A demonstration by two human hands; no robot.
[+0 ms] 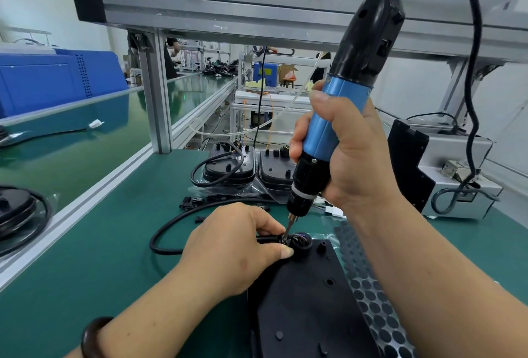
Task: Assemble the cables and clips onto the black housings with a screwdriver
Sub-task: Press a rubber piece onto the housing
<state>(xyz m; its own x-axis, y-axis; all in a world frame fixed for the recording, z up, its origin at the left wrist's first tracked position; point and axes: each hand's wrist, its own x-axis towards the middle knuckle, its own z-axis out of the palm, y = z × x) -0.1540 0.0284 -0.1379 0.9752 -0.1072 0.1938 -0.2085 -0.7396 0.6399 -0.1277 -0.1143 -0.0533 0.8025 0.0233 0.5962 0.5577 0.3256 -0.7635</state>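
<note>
Head view: both hands at the near black housing [308,300].
Right hand [351,157]: wrapped round the blue screwdriver [337,117], bit down on the housing's far-left corner.
Left hand [237,246]: pinching the black cable [167,251] at that corner.
Other housings [228,169]: beyond it, on the green surface [114,243].

Green workbench mat [114,243], aluminium shelf frame [257,8], white wall [34,6]

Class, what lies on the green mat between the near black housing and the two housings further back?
The head view shows loose black clips, a loop of black cable and a white connector there.
</note>
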